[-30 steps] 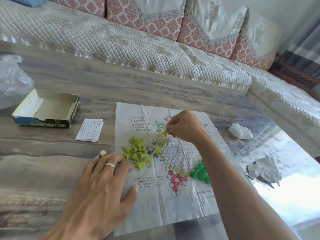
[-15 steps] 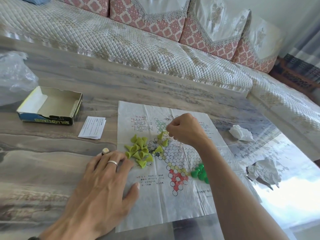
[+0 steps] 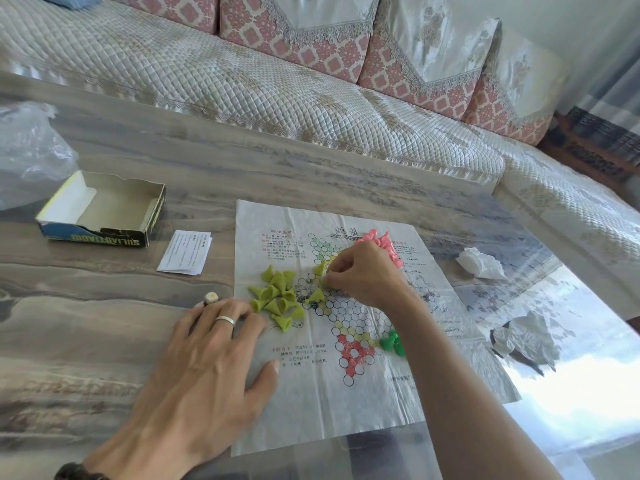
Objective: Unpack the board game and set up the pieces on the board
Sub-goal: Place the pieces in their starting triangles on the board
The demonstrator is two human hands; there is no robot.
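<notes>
A thin paper game board [image 3: 346, 403] printed with a star of circles lies flat on the table. A heap of yellow-green cone pieces [image 3: 277, 296] sits on its left part. Two more yellow-green pieces stand on the star, one [image 3: 320, 268] by my fingers and one [image 3: 316, 296] just below. My right hand [image 3: 363, 271] pinches a yellow-green piece down onto the star's left arm. Pink pieces [image 3: 382, 244] lie behind that hand, dark green pieces [image 3: 393, 342] beside my forearm. My left hand [image 3: 204, 368] rests flat, fingers spread, on the board's left edge.
An open, empty game box [image 3: 104, 209] and a folded leaflet [image 3: 187, 252] lie to the left. A clear plastic bag [image 3: 31, 154] is at the far left. Crumpled white papers [image 3: 479, 263] [image 3: 523, 337] lie to the right. A quilted sofa runs behind the table.
My right hand has dipped slightly toward the star's left arm with a yellow-green piece. The pink pieces now show behind it. My left hand stays flat on the board.
</notes>
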